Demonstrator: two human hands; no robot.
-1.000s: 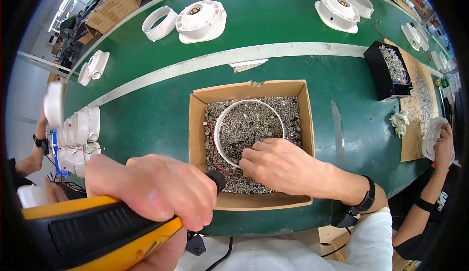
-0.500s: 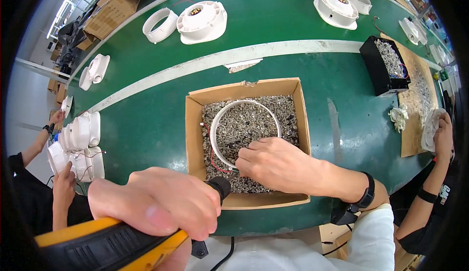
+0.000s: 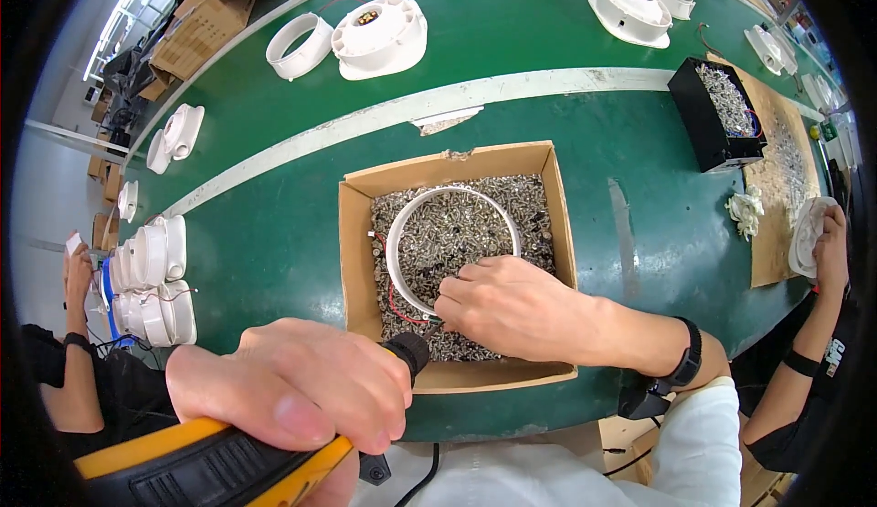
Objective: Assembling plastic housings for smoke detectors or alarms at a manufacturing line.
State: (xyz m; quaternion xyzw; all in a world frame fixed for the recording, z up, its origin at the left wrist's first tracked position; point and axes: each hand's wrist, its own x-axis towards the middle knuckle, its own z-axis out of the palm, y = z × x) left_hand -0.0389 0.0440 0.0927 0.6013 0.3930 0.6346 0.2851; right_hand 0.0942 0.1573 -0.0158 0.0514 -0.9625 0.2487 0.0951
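Saw moved since the earlier frame: co-worker's hand at far left, now raised with a small white piece near stacked white housings. Gripping yellow-and-black tool in left hand, fingers wrapped around, nose near lower rim of white ring. Found latter on loose screws in cardboard box, on green worktop. Noted right hand at ring's lower rim, fingers curled; tips hidden, cannot tell whether grasping
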